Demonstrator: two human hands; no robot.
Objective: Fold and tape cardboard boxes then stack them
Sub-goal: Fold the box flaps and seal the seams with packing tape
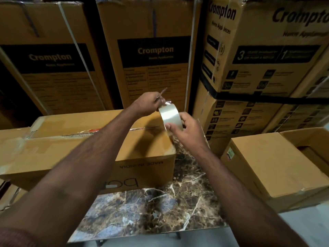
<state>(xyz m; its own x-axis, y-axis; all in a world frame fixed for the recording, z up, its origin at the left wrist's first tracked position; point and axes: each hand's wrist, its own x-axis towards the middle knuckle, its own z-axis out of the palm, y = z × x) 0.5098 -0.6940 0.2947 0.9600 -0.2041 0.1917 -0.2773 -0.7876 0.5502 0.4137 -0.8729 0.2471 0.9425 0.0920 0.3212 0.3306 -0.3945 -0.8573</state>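
Item: clear tape roll [171, 117], gripped in right hand [185, 131] above closed cardboard box [99, 148] at 9 o'clock on marble table [151, 207]; left hand [148, 104] pinches free end at 12 o'clock—advise steady, taut pull along seam.

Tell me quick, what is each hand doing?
Left hand: closed, pinching the loose end of the tape, with a thin tool.
Right hand: closed around the tape roll, above the cardboard box.
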